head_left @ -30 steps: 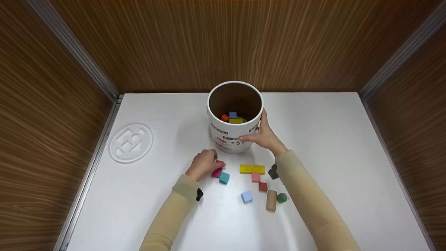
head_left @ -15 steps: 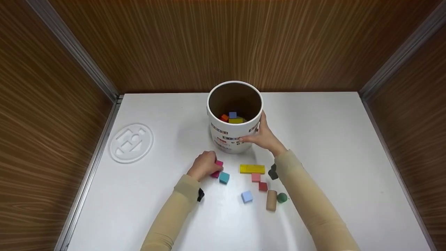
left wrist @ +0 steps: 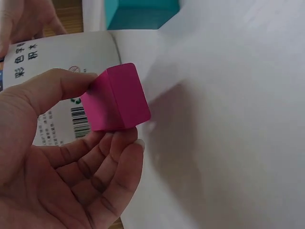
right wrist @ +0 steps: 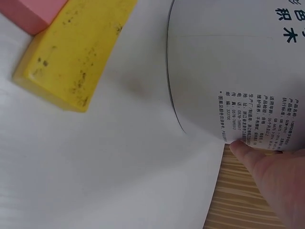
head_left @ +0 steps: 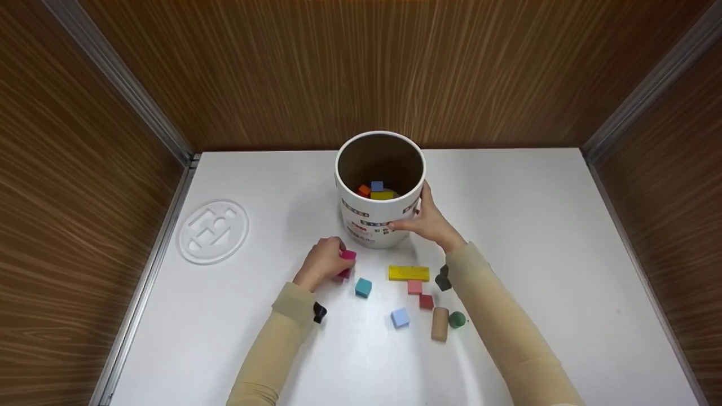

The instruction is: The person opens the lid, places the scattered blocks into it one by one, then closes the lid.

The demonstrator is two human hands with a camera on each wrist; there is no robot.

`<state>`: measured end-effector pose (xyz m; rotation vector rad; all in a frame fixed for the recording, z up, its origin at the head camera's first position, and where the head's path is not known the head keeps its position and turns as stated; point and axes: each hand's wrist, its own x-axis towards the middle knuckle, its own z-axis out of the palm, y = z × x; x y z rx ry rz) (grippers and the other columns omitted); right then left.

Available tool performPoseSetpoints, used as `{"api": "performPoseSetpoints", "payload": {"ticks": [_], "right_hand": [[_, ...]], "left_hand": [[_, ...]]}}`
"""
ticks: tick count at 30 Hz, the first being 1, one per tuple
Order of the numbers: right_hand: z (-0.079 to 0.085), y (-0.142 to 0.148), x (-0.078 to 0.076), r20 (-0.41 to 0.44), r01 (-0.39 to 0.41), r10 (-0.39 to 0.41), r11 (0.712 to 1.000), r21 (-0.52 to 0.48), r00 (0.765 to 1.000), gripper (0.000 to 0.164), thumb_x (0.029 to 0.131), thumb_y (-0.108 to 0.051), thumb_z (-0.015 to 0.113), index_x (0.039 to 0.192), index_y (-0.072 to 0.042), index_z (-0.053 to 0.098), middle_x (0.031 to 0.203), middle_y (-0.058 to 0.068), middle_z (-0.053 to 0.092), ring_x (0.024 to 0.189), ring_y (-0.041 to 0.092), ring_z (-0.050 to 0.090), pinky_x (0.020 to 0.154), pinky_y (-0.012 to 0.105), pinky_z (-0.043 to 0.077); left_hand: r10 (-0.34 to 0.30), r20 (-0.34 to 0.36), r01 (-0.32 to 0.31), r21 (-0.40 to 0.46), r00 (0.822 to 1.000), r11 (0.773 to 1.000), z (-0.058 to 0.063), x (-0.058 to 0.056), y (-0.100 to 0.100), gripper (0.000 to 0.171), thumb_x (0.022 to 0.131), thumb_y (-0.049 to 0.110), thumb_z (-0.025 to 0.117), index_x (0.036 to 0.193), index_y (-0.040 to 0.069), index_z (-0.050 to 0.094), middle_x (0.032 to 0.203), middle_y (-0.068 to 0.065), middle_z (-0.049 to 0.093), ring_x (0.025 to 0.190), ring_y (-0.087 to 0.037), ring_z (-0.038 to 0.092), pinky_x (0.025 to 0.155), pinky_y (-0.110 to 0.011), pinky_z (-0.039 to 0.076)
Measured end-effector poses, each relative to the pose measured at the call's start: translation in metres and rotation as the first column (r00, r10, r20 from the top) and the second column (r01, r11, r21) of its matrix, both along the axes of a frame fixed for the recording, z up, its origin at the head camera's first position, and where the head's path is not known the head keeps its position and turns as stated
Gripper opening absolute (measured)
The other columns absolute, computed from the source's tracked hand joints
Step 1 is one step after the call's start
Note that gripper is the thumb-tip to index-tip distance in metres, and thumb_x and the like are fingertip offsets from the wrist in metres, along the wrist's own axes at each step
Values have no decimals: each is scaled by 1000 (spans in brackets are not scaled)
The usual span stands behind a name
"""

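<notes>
White disc (head_left: 214, 231) with cut-out shapes, flat on the desk (head_left: 536, 225). Left hand (head_left: 322, 261), thumb and fingertips pinching one magenta block (head_left: 347, 256), just before the tub's near side. Teal block (head_left: 363, 288), apart. White printed tub (head_left: 369, 223), upright, coloured blocks (head_left: 377, 186) inside. Pale-blue block (head_left: 400, 318). Yellow bar (head_left: 409, 273); pink block (head_left: 414, 287) against it. Red block (head_left: 426, 301). Right hand (head_left: 427, 221), thumb and fingers spread on the tub's right wall. Tan cylinder (head_left: 440, 324), lying beside a green piece (head_left: 457, 320).

A plain magenta block (left wrist: 114, 98) is held pinched near the front left of a white, printed, open-topped bucket (head_left: 361, 220), which is stood upright towards the table's (head_left: 524, 225) far edge, roughly midway along.
</notes>
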<state>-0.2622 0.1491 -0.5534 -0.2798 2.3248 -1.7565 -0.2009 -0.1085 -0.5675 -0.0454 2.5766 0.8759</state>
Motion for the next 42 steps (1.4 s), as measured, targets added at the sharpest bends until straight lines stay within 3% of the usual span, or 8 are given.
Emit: {"api": "performPoseSetpoints", "payload": {"ticks": [11, 14, 16, 18, 25, 29, 33, 42], "right_hand": [[-2, 1, 1, 1, 17, -17, 1000, 25, 1000, 126, 67, -40, 91, 155, -37, 0, 162, -6, 7, 147, 26, 9, 114, 64, 8], [-2, 1, 1, 3, 22, -22, 999, 24, 1000, 126, 67, -41, 90, 155, -37, 0, 162, -6, 7, 147, 25, 10, 114, 64, 8], [-2, 1, 1, 2, 28, -28, 999, 26, 1000, 127, 66, -42, 91, 155, -37, 1, 162, -7, 7, 147, 24, 10, 114, 64, 8], [-3, 1, 1, -8, 29, -29, 999, 23, 1000, 127, 66, -41, 91, 155, -36, 1, 162, -6, 8, 147, 24, 10, 114, 64, 8], [-5, 1, 0, -35, 33, -32, 999, 23, 999, 126, 65, -42, 91, 155, -36, 3, 162, -6, 11, 146, 24, 12, 114, 64, 10], [-5, 0, 1, -35, 43, -42, 999, 24, 998, 126, 64, -45, 91, 155, -37, 4, 161, -7, 12, 146, 22, 14, 114, 64, 11], [-5, 0, 2, -33, 46, -45, 999, 26, 998, 126, 64, -45, 91, 155, -38, 3, 161, -8, 11, 146, 22, 14, 114, 63, 11], [-5, 2, 2, -7, 51, -51, 997, 58, 999, 125, 67, -44, 89, 155, -36, 2, 162, -4, 10, 147, 25, 12, 114, 65, 11]], "left_hand": [[31, -51, -25, 112, 998, 993, 20, -1, -13, 36, 83, 28, 74, 108, 5, 62, 91, -8, 60, 82, -22, 56, 67, -31, 52], [70, -127, -46, 182, 989, 982, 29, -1, -18, 32, 83, 26, 74, 105, 6, 64, 87, -7, 60, 77, -21, 56, 63, -30, 51], [127, -220, -69, 251, 967, 966, 36, -2, -21, 29, 82, 23, 74, 104, 6, 64, 85, -6, 61, 74, -20, 57, 61, -29, 52], [204, -336, -84, 340, 919, 937, 43, -3, -25, 27, 81, 17, 73, 104, 4, 65, 84, -7, 62, 72, -20, 58, 60, -28, 53], [391, -628, 1, 530, 673, 848, 68, -8, -37, 27, 81, 7, 74, 105, -2, 64, 87, -9, 66, 76, -18, 63, 68, -31, 58], [406, -687, 55, 544, 603, 837, 83, -11, -37, 30, 82, 7, 76, 108, -2, 63, 93, -9, 66, 80, -18, 64, 73, -33, 58], [393, -709, 113, 552, 586, 826, 99, -15, -31, 34, 84, 10, 78, 111, -2, 62, 96, -10, 66, 84, -18, 65, 77, -33, 58], [322, -724, 213, 542, 610, 813, 118, -34, -9, 39, 85, 11, 78, 116, -2, 59, 102, -10, 66, 90, -17, 66, 83, -29, 57]]}}
